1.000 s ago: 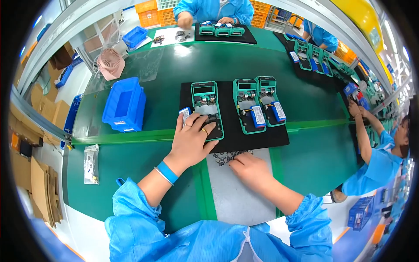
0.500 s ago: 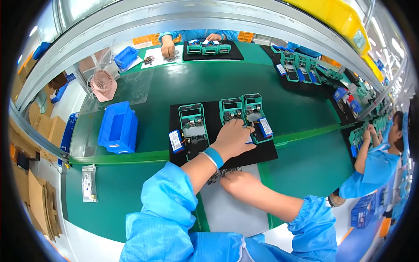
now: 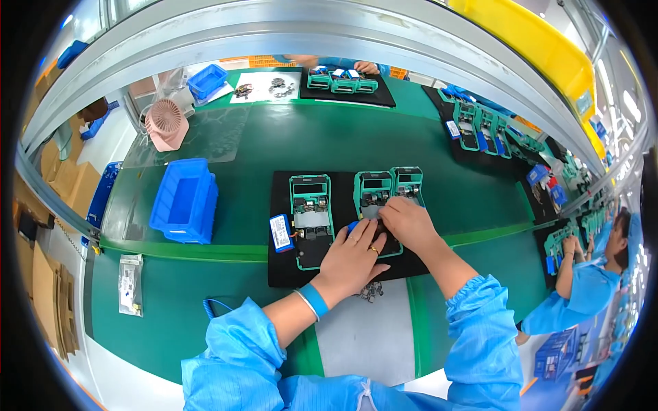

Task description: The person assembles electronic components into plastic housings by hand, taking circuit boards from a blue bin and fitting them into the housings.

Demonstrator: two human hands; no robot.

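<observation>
Both hands on the middle green frame [image 3: 373, 198], one of three green device frames lying flat on a black mat [image 3: 281, 274] on the green surface [image 3: 205, 301]. Middle frame's long axis runs away from the person, top end with the dark window pointing to the far side, slight tilt right; lower half is covered by the hands. Left hand [image 3: 353, 257] lies palm down over the frame's lower end, fingers spread flat, a bit of blue showing at the fingertips, grip not closed around anything that can be seen. Right hand [image 3: 408, 222] rests on the frame's right side, fingers curled down onto it; whether it pinches a part cannot be told. Left frame [image 3: 310, 209] sits just beside, same orientation, with a blue battery [image 3: 281, 233] wired off its left edge. Right frame [image 3: 408, 181] touches the middle one, partly behind the right hand. Small pile of dark parts [image 3: 370, 291] near the mat's front edge. Blue bin [image 3: 184, 200] well to the left, pink fan [image 3: 164, 125] beyond it.
</observation>
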